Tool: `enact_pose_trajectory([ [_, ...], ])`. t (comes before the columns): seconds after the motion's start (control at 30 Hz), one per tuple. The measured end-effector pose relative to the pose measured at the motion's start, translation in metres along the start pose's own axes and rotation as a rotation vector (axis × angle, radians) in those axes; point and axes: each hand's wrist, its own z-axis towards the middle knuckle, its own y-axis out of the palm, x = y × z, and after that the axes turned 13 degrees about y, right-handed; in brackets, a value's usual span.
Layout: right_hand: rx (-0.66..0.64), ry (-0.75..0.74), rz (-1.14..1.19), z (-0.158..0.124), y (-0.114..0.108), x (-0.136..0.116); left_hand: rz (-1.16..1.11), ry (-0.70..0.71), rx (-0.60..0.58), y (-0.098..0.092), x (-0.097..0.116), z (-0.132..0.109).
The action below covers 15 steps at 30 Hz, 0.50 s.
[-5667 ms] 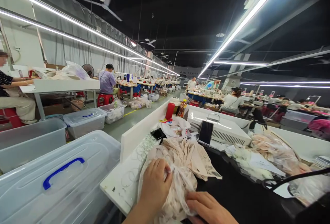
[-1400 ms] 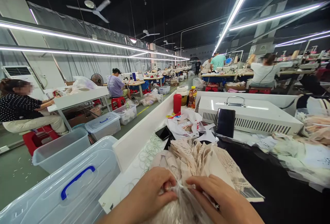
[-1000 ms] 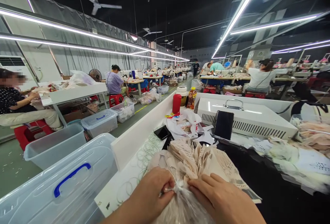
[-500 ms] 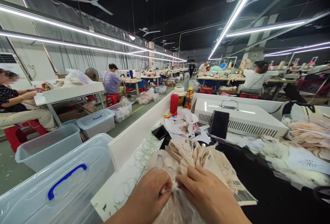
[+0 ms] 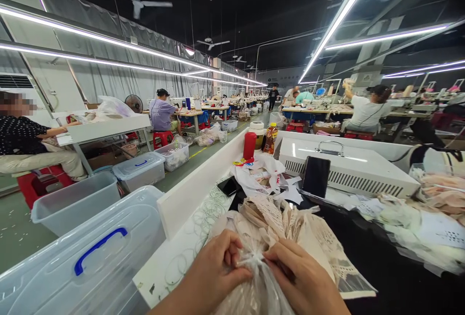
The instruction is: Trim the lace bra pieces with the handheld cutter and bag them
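A clear plastic bag (image 5: pixel 250 288) lies in front of me, its film gathered into a tight, creased bunch between my hands. My left hand (image 5: pixel 221 266) is closed, thumb and curled fingers on the film at the left of the bunch. On the other side, my right hand (image 5: pixel 301 271) pinches the film between thumb and fingers. Just beyond them a pile of beige lace fabric (image 5: pixel 290 218) lies in folds, spreading to the right over a black surface. How much of it is inside the bag I cannot tell.
Pale elastic loops (image 5: pixel 209 216) lie left of the fabric. Behind are a phone (image 5: pixel 316 176), a red bottle (image 5: pixel 249 145) and a white metal box (image 5: pixel 345 162). A lidded plastic bin (image 5: pixel 109 257) stands at the left; more fabric (image 5: pixel 428 223) lies right. Other people sit at tables.
My hands have moved slightly apart, uncovering the white gathered bunch of plastic between them. The left thumb now reaches across below it. The whole view has shifted a little.
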Motion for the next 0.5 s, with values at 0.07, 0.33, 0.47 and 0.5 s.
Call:
enact_pose_trajectory([
  [0.07,-0.033,0.080,0.122,0.001,-0.002,-0.004,-0.036,-0.014,0.001,-0.002,0.001,0.001],
  [0.33,-0.081,0.426,0.425,0.014,-0.014,-0.017,-0.045,0.059,-0.053,-0.008,-0.005,0.002],
  [0.47,-0.065,0.460,0.497,0.020,-0.018,-0.020,0.020,0.093,-0.052,-0.008,-0.002,0.005],
  [0.5,-0.071,0.488,0.535,0.021,-0.018,-0.020,0.037,0.094,-0.049,-0.007,-0.001,0.006],
])
